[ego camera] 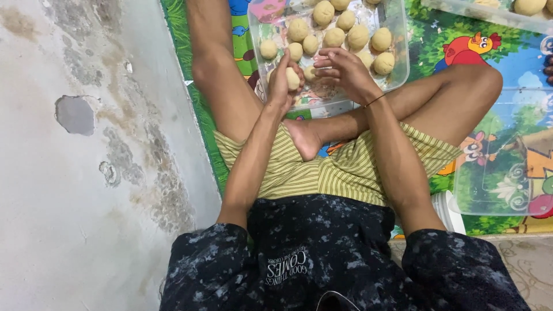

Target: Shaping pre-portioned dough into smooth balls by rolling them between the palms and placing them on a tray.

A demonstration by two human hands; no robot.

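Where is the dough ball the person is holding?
In the head view, the dough ball sits in the left hand, just left of the right hand, over the near edge of the clear tray of dough balls.

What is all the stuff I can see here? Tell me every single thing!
Pale yellow round dough balls: about fifteen, in the clear tray; more at top right.
Dough ball in hand: one, pale yellow, in the left hand.
Clear plastic tray: one, on the mat in front of the legs.
Second clear plastic tray: one, top right.
Clear plastic lid: one, on the mat, right.
Colourful cartoon play mat: one, on the floor.
Stained grey wall: left.
Left hand: holds the ball.
Right hand: fingers beside the ball.
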